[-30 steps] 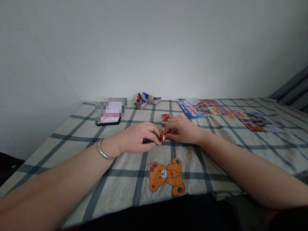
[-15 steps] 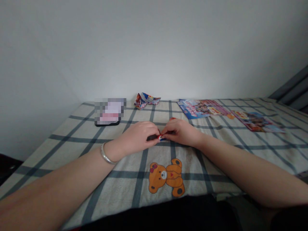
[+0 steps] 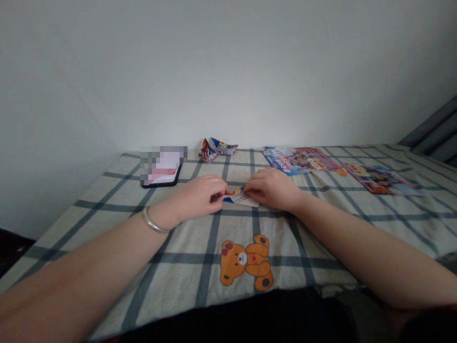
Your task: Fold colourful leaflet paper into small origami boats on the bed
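A small piece of folded printed paper [image 3: 240, 197], white, blue and yellow where it shows, lies low over the checked cloth between my hands. My left hand [image 3: 204, 194], with a silver bangle at the wrist, pinches its left end between thumb and fingers. At the other end my right hand [image 3: 270, 189] grips the paper, fingers bent over it and partly covering it. Just beyond the hands stands a folded paper shape [image 3: 217, 149] with pointed corners, made of similar colourful print.
A phone [image 3: 163, 166] with a blurred screen lies at the back left. Colourful printed sheets, one [image 3: 298, 161] near the wall [image 3: 228, 71] and another [image 3: 382, 179] further right, rest on the checked cloth [image 3: 171, 281]. A bear picture [image 3: 246, 262] is on the cloth.
My hands have moved apart, the left one going left. More of the folded paper between them shows, with its white face now visible. The other things have stayed in place.
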